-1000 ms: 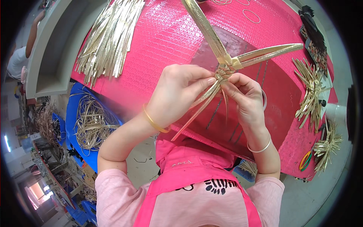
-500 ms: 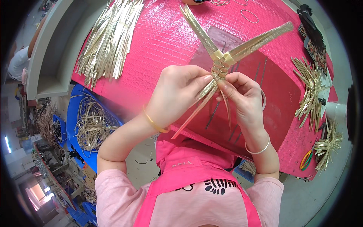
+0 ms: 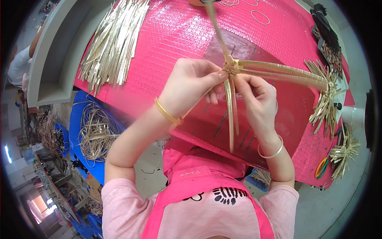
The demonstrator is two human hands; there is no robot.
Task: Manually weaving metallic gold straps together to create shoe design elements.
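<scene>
Both grips pinch straw cross (image 3: 231, 69), strands splaying outward.

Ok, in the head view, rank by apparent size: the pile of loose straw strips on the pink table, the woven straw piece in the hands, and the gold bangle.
1. Pile of loose straw strips, largest.
2. Woven straw piece; its long arms nearly rival the pile, and it is nearer the camera, so this order is unsure.
3. Gold bangle, clearly smallest.

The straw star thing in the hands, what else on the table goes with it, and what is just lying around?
In use:
woven straw piece
left hand
right hand
pile of loose straw strips

Just lying about:
finished straw pieces
rubber bands
coloured rings
blue bin of straw coils
</scene>
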